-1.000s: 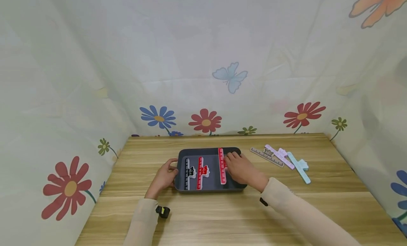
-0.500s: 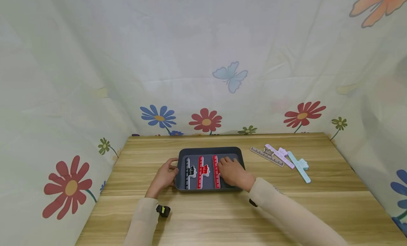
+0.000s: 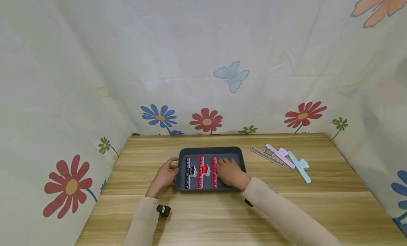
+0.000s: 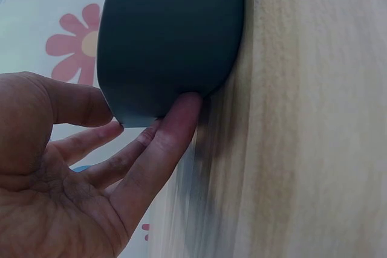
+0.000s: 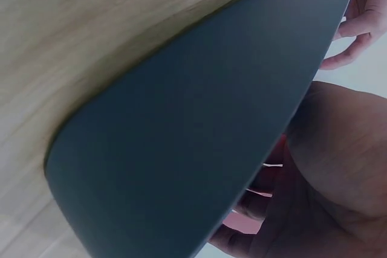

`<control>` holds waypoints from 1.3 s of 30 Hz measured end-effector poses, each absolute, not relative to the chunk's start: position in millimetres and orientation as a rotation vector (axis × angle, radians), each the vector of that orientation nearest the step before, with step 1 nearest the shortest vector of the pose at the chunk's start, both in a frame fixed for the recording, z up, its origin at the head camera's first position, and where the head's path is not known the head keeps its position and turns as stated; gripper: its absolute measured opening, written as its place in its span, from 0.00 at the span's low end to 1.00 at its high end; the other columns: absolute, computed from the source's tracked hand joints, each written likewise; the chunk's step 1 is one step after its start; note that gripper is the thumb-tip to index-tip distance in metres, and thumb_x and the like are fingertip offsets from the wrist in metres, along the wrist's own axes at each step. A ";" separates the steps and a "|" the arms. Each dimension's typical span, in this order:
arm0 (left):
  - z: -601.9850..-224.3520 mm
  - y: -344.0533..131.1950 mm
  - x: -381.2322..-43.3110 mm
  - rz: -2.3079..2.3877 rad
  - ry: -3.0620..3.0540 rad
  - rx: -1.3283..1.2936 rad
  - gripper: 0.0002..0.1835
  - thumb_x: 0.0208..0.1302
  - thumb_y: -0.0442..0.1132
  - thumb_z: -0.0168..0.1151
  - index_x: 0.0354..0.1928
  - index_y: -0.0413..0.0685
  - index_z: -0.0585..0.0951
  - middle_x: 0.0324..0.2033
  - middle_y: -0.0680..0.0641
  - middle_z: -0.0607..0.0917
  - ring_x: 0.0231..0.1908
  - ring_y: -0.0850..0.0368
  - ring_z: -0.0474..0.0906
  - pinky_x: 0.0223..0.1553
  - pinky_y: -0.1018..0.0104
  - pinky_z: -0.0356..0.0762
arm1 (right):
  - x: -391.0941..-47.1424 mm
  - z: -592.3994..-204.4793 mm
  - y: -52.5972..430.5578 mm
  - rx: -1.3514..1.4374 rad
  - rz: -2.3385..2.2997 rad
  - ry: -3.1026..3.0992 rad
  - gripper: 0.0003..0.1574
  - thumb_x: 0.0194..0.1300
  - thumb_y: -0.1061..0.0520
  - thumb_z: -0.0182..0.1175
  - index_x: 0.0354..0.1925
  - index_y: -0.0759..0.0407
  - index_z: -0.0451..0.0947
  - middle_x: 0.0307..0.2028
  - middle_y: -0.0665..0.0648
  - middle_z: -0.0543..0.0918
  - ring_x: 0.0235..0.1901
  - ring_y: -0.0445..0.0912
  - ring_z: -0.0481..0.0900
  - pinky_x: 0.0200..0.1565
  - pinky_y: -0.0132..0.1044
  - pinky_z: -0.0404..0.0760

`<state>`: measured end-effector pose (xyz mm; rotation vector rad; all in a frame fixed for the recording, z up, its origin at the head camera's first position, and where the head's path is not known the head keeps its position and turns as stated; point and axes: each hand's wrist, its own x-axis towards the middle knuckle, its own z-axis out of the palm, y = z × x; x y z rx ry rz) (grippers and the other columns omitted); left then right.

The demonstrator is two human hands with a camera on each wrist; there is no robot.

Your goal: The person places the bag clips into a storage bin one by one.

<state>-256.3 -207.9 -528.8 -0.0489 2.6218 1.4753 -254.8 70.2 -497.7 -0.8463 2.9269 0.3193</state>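
A dark grey tray (image 3: pixel 235 151) lies on the table. My left hand (image 3: pixel 165 173) holds its left end, thumb at the rim and fingertips against the outer wall (image 4: pixel 169 34). Inside, a black piano-key clip (image 3: pixel 187 173) lies at the left and a red piano-key clip (image 3: pixel 200 172) stands parallel beside it. Farther right, my right hand (image 3: pixel 231 172) holds a second red clip (image 3: pixel 214 172) down in the tray, lined up with the other two. The hand covers that clip's handle; the tray wall (image 5: pixel 193 107) hides most of the fingers in the right wrist view.
Right of the tray on the wooden table (image 3: pixel 203 217) lie a brown clip (image 3: pixel 267 157), a lilac clip (image 3: pixel 280 156) and a light blue clip (image 3: pixel 299 167), close together. A flower-patterned curtain (image 3: pixel 178 62) encloses the table at the back and sides.
My right hand has moved left and down into the tray with the second red clip, which went from slanting over the far rim to lying straight inside. The left hand has stayed in place.
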 end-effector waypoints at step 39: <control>-529.0 -207.9 -256.2 1.492 2.619 -0.039 0.27 0.69 0.32 0.53 0.70 0.50 0.67 0.51 0.32 0.81 0.31 0.53 0.83 0.21 0.59 0.84 | -256.0 -498.4 46.5 -0.804 0.281 2.909 0.31 0.71 0.43 0.54 0.65 0.57 0.71 0.60 0.57 0.75 0.60 0.51 0.72 0.58 0.51 0.77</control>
